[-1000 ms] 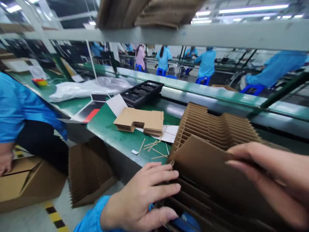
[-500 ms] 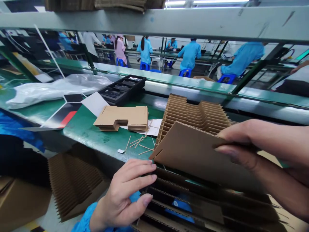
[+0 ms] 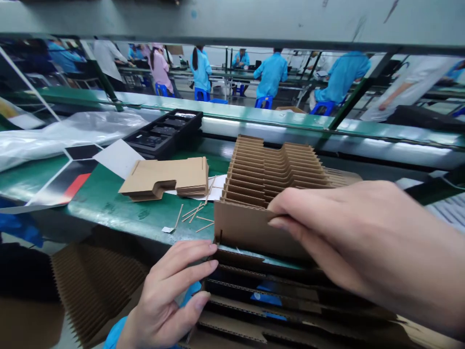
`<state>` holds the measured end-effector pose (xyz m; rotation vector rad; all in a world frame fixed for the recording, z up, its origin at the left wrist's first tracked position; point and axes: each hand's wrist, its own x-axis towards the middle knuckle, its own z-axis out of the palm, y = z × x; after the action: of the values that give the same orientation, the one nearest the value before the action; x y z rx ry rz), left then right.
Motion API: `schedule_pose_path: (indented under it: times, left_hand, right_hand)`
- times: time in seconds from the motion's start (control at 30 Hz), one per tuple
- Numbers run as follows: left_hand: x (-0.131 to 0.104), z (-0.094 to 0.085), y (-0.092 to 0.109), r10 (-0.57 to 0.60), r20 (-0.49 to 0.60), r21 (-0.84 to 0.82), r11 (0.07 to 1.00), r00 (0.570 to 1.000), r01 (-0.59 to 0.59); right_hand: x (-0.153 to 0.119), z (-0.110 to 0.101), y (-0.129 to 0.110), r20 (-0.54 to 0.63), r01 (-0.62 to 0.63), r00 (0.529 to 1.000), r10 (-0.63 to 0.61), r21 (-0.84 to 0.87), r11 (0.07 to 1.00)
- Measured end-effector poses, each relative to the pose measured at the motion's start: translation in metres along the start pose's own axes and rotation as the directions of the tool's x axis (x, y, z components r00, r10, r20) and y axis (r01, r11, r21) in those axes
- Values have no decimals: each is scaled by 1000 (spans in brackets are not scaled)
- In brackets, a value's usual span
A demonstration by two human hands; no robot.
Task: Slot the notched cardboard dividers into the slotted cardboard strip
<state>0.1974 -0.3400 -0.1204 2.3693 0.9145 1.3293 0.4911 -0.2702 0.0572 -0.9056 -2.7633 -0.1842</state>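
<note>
Between its thumb and fingers, my right hand (image 3: 348, 228) pinches the top edge of a brown cardboard divider (image 3: 250, 230). The divider stands nearly upright, with a slot near its lower left corner. Below it is a cardboard partition (image 3: 236, 305) of spaced parallel strips, partly hidden by my right hand and wrist. At the left ends of these strips is my left hand (image 3: 170, 286), its fingers stretched and thumb apart, fingertips against the cardboard edges. Right behind the held divider stands another row of notched cardboard dividers (image 3: 269, 165).
A stack of notched cardboard pieces (image 3: 167, 177) lies on the green bench (image 3: 119, 208) beside thin cardboard strips (image 3: 194, 211). Behind are a black tray (image 3: 167, 133), a printed sheet (image 3: 69, 174) and plastic wrap (image 3: 72, 131). Another partition (image 3: 98, 286) sits lower left. Co-workers sit beyond.
My right hand has moved left and turned, bringing the slanted divider level and close to the row behind. The left hand keeps its place at the strip ends. The view has shifted right.
</note>
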Motion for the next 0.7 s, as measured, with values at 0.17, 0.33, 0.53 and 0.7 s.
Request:
schedule_pose_path:
  times: [0.17,0.33,0.53,0.7]
  left_hand:
    - [-2,0,-1,-6,-15,16,1000,1000,6]
    - [-5,2,1,-22,12,26,999,1000,22]
    - [-27,0,-18,-51,8,70,996,999,51]
    - [-43,-9,-58,-7,21,132,991,1000,4]
  right_hand:
    - [6,0,-4,0,24,1000,-24,33,999]
    - [10,9,-3,144,-13,990,10,19,1000]
    - [27,32,-9,385,29,921,-59,84,996]
    - [32,42,-9,369,1,928,-56,148,989]
